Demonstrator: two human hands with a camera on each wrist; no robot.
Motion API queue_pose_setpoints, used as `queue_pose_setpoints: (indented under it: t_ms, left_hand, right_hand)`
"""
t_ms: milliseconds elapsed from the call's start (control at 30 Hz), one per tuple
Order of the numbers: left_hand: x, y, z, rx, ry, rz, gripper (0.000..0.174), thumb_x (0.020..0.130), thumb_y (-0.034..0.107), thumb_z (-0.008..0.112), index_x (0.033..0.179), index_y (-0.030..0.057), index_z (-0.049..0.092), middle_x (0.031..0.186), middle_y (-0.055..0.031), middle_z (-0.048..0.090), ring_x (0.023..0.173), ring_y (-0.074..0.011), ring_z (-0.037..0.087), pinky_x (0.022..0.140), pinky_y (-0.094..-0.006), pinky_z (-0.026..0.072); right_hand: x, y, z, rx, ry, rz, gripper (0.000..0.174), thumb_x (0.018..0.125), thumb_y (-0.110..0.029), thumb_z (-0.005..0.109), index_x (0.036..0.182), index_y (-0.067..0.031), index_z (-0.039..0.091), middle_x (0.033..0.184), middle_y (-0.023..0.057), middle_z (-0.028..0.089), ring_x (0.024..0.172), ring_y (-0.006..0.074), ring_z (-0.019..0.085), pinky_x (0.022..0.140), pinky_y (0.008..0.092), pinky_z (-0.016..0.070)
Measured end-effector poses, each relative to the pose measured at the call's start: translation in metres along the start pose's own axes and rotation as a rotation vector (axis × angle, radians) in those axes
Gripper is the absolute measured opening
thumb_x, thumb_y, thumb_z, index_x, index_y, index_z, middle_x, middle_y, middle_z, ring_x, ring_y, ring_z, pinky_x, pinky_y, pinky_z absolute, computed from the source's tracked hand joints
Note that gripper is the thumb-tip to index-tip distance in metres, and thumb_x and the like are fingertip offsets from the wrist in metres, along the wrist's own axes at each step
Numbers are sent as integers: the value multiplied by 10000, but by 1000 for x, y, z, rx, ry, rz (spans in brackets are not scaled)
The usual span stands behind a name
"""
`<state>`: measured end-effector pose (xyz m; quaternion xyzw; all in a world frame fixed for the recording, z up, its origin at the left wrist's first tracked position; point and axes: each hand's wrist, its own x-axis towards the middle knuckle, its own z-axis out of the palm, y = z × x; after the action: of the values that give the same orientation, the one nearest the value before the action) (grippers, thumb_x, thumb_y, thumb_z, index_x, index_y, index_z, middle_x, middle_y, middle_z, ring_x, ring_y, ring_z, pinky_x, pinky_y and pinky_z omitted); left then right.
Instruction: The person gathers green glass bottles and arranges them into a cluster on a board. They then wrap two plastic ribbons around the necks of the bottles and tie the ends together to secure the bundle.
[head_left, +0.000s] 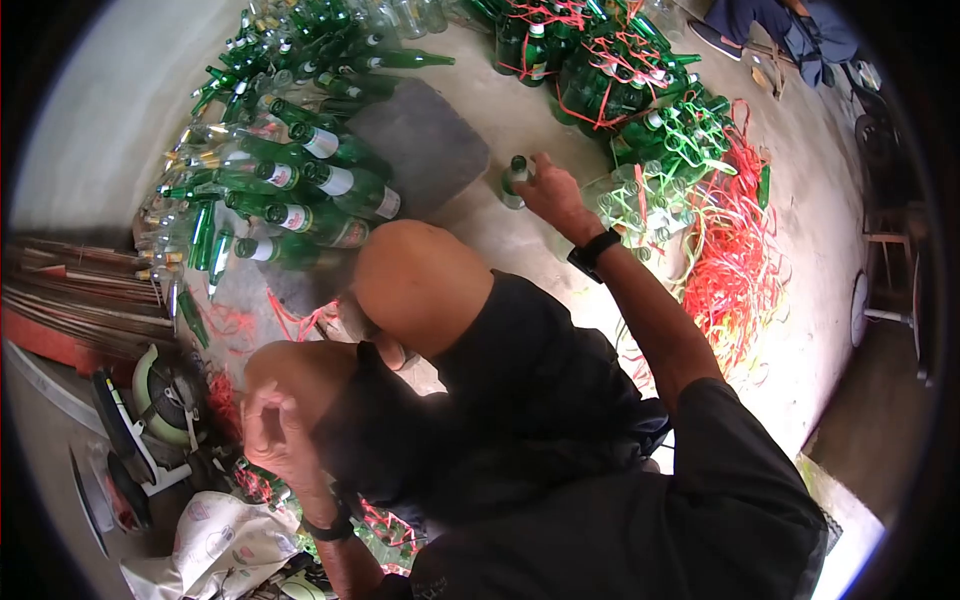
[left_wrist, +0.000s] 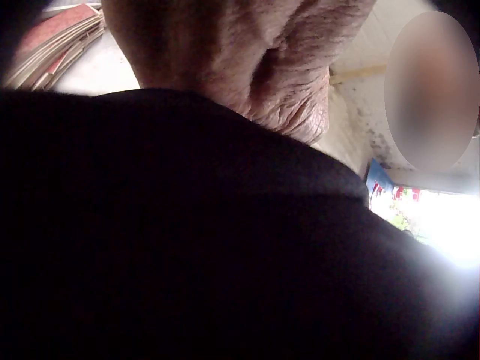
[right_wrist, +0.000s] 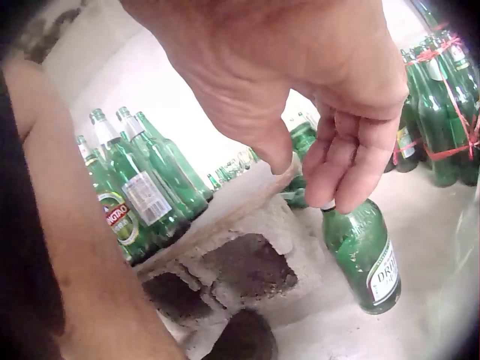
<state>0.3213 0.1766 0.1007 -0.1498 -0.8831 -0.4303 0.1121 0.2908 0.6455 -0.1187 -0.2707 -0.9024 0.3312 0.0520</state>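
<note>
A single green glass bottle (right_wrist: 367, 259) with a white label stands on the concrete floor. My right hand (head_left: 553, 198) is at its neck, fingers bent loosely in front of the glass. In the right wrist view, the thumb of this right hand (right_wrist: 300, 97) stays apart from the fingers, which hide most of the bottle's neck. Beside the left knee, my left hand (head_left: 280, 440) hangs with loosely bent fingers and nothing visible in it. Mostly a dark shirt (left_wrist: 180, 225) fills the left wrist view.
Labelled green bottles (head_left: 335, 180) stand in a group at left, near a grey slab (head_left: 425, 140). Bundles of bottles tied with red string (head_left: 610, 85) are at the back right. Heaped red plastic strips (head_left: 735, 260) lie right of the arm. A hollow block (right_wrist: 247, 262) stands beside the bottle.
</note>
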Motion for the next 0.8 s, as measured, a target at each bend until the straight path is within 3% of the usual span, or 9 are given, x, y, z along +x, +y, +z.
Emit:
queue_pose_setpoints:
  t_ms: [133,233,300,500,633,667,700,767,800]
  left_hand:
    - [2,5,6,-30,43,-15,221,941,116,718,1119,-11,680,900,-21,599,838,-122,563,812,-269,476]
    - [4,5,8,-54,36,-10,208,940,92,707,1117,-15,684,913,-27,607,840,-125,569,816,-271,482]
    - [4,6,6,-32,6,13,204,953,46,676,1143,-30,679,975,-30,632,854,-110,581,814,-251,485]
    - [11,17,10,5,1,88,235,895,9,705,1130,2,698,895,-19,607,821,-105,575,761,-247,475]
    - [12,22,11,-39,3,46,227,898,21,720,1124,7,704,903,-12,625,819,-99,582,783,-238,478]
    - [13,23,9,-32,22,46,227,898,21,720,1124,7,704,903,-12,625,819,-99,582,783,-238,478]
    - [16,24,8,-87,7,-36,218,907,23,718,1124,8,703,911,-9,628,825,-96,582,791,-233,475]
    - [21,35,0,-220,-37,-239,230,953,54,691,1175,-9,688,980,-41,680,857,-109,626,813,-242,502]
    - [26,41,-3,-221,-18,-238,230,953,54,691,1175,-9,688,980,-41,680,857,-109,626,813,-242,502]
  right_hand:
    - [-33,-9,-9,-8,73,-14,474,839,-301,751,1173,-3,595,810,221,705,796,437,689,728,510,548]
    - [-62,-5,-14,70,33,-204,430,840,-250,757,1161,1,622,810,215,707,765,416,696,696,485,548]
    - [-82,-6,-21,223,-151,-226,330,827,-234,764,1036,5,679,835,220,703,797,421,691,689,486,540]
    - [-124,23,-20,452,-444,-199,248,915,-155,696,1103,5,671,856,151,697,773,245,687,698,363,536]
    - [-129,32,-26,620,-433,-255,253,921,-142,694,1116,17,667,889,141,707,793,211,683,710,352,533]
    - [-127,28,-33,630,-443,-174,256,917,-133,701,1120,20,666,872,130,706,792,198,679,711,342,531]
    - [-124,23,-39,637,-450,-91,260,913,-124,707,1123,24,666,856,119,705,790,185,676,713,333,529]
    - [-116,9,-52,551,-403,-156,258,909,-111,710,1126,21,667,829,101,698,788,180,678,709,324,526]
    - [-112,2,-55,470,-348,-202,257,904,-99,713,1128,18,669,802,84,691,786,176,680,705,315,524]
